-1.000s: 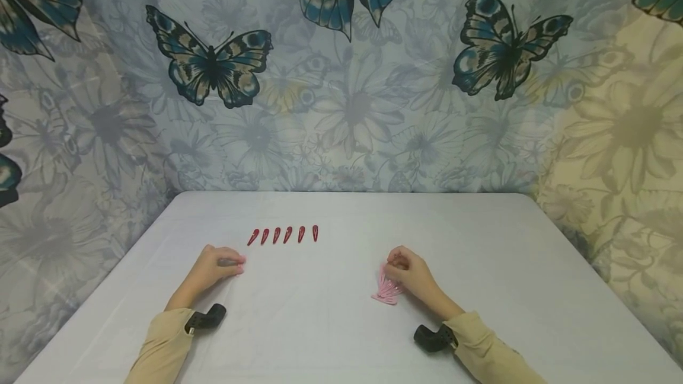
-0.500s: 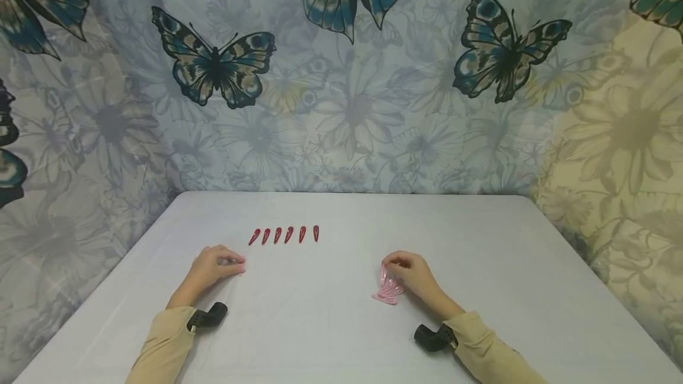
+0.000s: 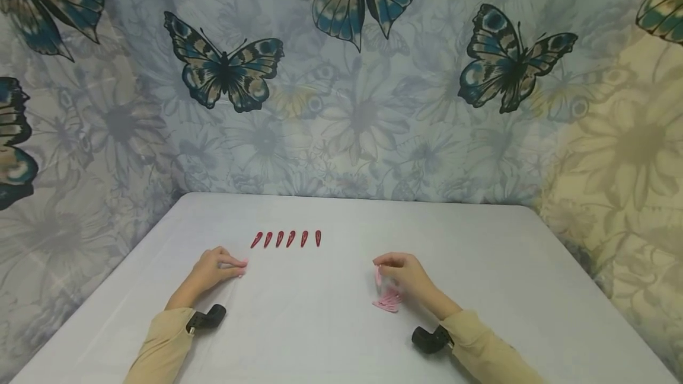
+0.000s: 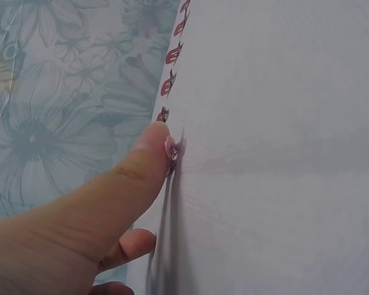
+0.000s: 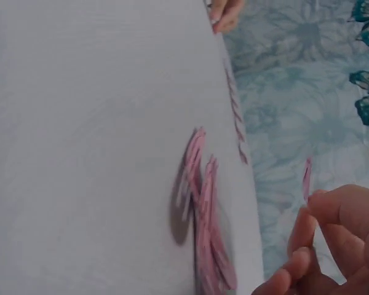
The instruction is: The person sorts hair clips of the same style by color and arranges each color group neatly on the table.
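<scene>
My right hand [image 3: 408, 274] pinches a single pink snap hair clip [image 3: 378, 277] between thumb and forefinger, and the clip hangs above the table. Just below lies a small pile of pink hair clips [image 3: 388, 301], which looks larger in the right wrist view as overlapping clips [image 5: 209, 221]. On the left, my left hand [image 3: 210, 268] stays low at the table, with thumb and forefinger pinching another pink hair clip [image 4: 170, 148], mostly covered by the thumb. Beyond that hand, several red hair clips [image 3: 280, 239] form a row, all lying lengthwise away from me.
A white-covered table [image 3: 320, 336] spans the lower view. Behind it hangs a cloth backdrop [image 3: 363, 153] printed with flowers and butterflies. Both wrists carry a black camera [image 3: 429, 339] close above the tabletop.
My right hand has drawn one pink clip up off the pile and slightly left. The left hand has kept its place. The head view has tilted slightly.
</scene>
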The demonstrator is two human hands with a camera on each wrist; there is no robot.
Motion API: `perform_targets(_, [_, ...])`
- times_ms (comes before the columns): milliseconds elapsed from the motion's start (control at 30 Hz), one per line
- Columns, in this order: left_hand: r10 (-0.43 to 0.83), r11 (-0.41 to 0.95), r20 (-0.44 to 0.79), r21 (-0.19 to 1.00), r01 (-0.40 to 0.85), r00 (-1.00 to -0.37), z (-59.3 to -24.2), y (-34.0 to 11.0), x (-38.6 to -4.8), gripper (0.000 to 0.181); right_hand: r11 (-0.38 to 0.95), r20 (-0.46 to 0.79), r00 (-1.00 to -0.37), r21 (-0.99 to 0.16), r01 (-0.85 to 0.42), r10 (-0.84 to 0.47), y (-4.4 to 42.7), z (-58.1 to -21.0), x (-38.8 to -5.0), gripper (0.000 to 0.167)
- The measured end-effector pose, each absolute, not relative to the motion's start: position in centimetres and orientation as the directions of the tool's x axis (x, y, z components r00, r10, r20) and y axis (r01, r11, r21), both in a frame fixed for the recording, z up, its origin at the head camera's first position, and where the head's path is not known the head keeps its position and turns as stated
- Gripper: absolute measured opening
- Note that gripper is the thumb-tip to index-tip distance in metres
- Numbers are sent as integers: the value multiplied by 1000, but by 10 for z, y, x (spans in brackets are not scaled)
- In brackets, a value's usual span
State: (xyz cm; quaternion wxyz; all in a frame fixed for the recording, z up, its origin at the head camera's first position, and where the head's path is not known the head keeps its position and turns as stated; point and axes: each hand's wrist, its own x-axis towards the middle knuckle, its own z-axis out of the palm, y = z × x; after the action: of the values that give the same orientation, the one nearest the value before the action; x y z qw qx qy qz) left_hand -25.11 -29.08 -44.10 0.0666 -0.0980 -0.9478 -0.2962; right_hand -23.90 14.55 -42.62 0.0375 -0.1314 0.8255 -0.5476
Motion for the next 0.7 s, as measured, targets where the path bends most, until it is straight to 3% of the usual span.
perform_targets(200, [145, 797, 179, 562, 222, -973, -445, -292, -252, 24, 378, 156, -904, -870, -317, -399, 143, -419, -248, 19])
perform_targets(700, [136, 807, 163, 554, 204, -977, -444, -293, -253, 25, 385, 123, -867, -859, -336, -482, 107, -409, -261, 9])
